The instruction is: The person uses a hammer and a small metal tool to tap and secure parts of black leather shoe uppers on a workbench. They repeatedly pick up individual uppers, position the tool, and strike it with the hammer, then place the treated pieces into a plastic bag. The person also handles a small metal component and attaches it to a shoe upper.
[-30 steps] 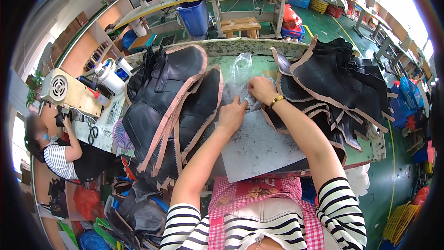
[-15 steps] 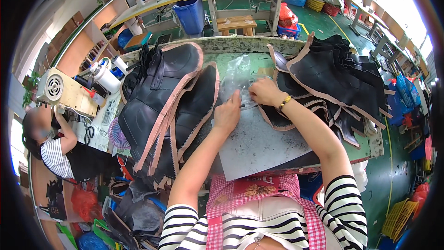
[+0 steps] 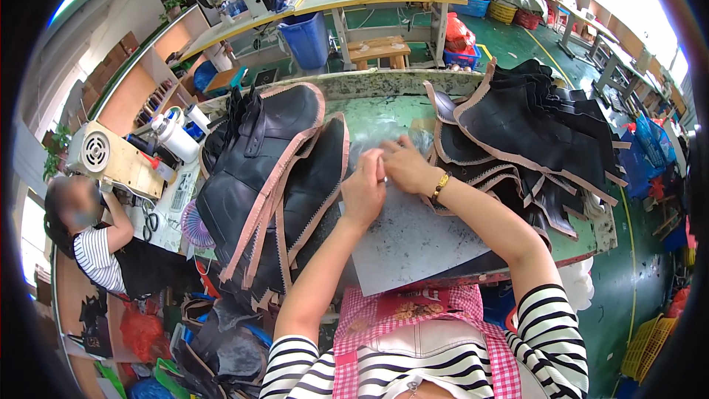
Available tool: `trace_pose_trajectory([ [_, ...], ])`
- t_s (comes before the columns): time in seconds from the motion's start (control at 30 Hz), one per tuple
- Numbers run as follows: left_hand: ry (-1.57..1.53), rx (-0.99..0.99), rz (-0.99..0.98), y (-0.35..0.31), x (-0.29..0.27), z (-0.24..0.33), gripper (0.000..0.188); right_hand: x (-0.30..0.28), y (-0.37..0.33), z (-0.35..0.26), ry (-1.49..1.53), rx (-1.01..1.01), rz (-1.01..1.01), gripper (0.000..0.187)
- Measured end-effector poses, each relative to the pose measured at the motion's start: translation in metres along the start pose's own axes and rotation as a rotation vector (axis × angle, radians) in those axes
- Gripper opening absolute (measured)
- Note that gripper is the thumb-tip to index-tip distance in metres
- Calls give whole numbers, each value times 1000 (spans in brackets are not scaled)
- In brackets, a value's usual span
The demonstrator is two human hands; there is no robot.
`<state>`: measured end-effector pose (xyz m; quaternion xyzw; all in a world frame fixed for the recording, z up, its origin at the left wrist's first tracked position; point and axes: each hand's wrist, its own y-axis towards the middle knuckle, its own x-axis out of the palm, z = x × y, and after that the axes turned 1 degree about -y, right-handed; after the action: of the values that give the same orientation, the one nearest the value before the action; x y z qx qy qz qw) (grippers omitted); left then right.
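My left hand [image 3: 365,188] is closed, fingertips pinched together, at the near edge of a crumpled clear plastic bag [image 3: 384,133]. Right against it, my right hand [image 3: 408,166] curls its fingers over the bag's near side and grips it. What the left fingertips hold is too small to tell. Beneath both wrists lies a grey sheet [image 3: 413,240] speckled with dark bits. Black leather pieces with pinkish zigzag edges are stacked to the left [image 3: 244,177] and to the right [image 3: 528,122] of my hands.
At the left, another person [image 3: 100,251] sits by a beige sewing machine [image 3: 114,159]. Black scissors [image 3: 150,222], a white thread cone [image 3: 176,139] and a purple fan [image 3: 196,223] stand near the left stack. Beyond the green table are a blue bin [image 3: 305,43] and a long workbench [image 3: 332,1].
My hands have drawn together, the right moving toward the left. The plastic bag, which stood up taller, is now flatter and bunched. The whole view has tilted slightly.
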<state>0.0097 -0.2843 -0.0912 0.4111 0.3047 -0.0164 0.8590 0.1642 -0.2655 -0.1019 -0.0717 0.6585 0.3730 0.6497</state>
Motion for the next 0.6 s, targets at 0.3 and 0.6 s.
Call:
trace_pose_trajectory([
  [0.3,266,-312,-417,2,21,-44,19,-13,-13,20,35,695,-216,9],
  [0.6,403,-88,-426,1,9,-27,52,11,25,45,129,691,-197,11],
])
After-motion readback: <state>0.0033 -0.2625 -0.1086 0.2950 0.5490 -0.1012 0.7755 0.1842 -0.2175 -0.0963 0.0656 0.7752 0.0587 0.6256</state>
